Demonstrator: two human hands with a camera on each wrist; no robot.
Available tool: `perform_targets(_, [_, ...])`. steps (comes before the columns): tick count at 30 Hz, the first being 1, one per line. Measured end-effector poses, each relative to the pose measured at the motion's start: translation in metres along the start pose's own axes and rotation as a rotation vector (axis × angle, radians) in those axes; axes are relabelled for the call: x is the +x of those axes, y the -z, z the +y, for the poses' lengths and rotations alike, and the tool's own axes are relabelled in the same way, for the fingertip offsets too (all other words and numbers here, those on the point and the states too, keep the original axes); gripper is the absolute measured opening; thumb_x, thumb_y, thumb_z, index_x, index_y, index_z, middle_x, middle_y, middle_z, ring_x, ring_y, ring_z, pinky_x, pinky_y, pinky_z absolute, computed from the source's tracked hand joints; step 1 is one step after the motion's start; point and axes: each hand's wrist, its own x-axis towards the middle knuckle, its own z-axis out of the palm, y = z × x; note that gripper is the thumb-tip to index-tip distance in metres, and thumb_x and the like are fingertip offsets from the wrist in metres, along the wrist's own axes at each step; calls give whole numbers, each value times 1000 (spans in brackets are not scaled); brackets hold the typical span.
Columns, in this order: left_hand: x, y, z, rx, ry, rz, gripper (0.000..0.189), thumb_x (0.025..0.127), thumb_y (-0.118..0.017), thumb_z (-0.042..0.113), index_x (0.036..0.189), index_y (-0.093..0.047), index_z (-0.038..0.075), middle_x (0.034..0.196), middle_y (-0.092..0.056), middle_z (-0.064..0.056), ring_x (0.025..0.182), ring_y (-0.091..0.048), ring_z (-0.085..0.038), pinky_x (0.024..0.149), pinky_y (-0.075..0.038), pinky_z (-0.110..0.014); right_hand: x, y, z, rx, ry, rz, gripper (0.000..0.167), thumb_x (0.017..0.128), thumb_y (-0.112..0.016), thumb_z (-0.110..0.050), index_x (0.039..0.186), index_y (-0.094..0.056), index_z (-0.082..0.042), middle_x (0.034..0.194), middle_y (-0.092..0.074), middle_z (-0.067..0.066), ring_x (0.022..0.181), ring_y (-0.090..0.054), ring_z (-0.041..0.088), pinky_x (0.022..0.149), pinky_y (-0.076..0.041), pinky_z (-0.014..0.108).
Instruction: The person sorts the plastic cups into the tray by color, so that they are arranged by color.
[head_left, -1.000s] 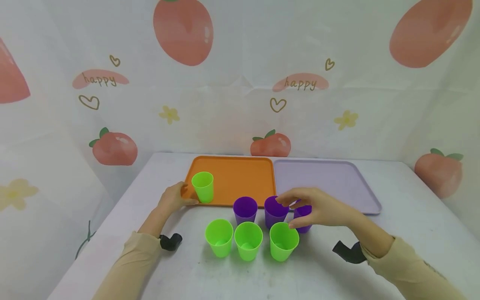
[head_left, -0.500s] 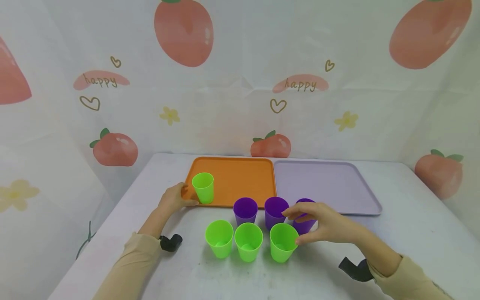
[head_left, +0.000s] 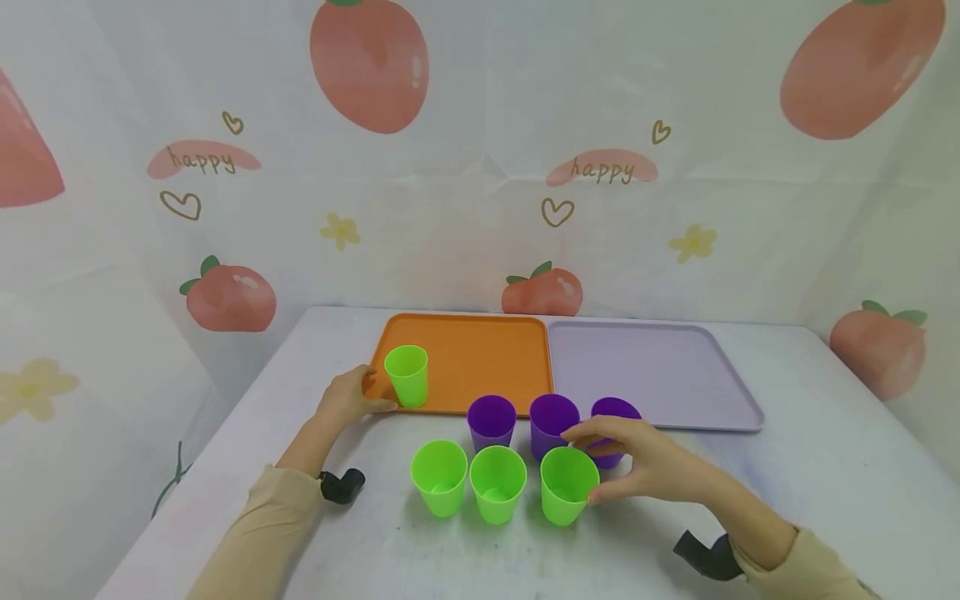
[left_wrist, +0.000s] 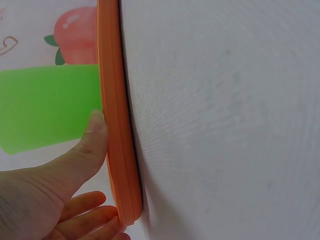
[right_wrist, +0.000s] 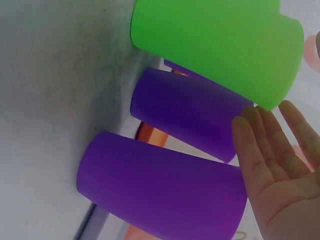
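Observation:
My left hand [head_left: 351, 398] rests at the front left corner of the orange tray [head_left: 480, 358], its thumb at the rim close to an upright green cup [head_left: 408, 383] standing on the tray. My right hand [head_left: 652, 462] reaches in from the right around the rightmost front green cup [head_left: 562, 500], thumb near its right side and fingers over its far rim. In the right wrist view its fingers [right_wrist: 245, 140] are extended beside the purple cups. Behind the hand, the right purple cup [head_left: 615, 408] is partly covered.
Two more green cups [head_left: 438, 479] stand left in the front row. Two more purple cups [head_left: 491, 421] stand behind them, near the orange tray. A lilac tray [head_left: 645, 367] adjoins the orange one on the white table [head_left: 360, 550]. A printed curtain hangs behind.
My right hand has come down and nearer from above the purple cups to the right front green cup. The left hand and all the cups stay where they were.

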Motion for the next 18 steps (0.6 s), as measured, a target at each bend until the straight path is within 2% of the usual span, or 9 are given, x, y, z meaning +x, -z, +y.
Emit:
perform_targets(10, [-1, 0, 0, 0, 4, -8, 75, 77, -74, 31, 132, -42, -9, 134, -47, -30, 124, -43, -47, 106, -37, -55, 1, -6, -2, -5, -45, -6, 58, 74, -78, -28, 122, -56, -4, 111, -63, 6, 102, -61, 11, 85, -55, 24])
perform_targets(18, [-2, 1, 1, 9, -22, 3, 74, 77, -75, 31, 130, -43, -10, 132, -49, -30, 123, -44, -48, 105, -38, -54, 1, -8, -2, -42, -71, -1, 59, 73, -78, -32, 121, -57, -7, 109, -63, 2, 101, -60, 9, 84, -56, 25])
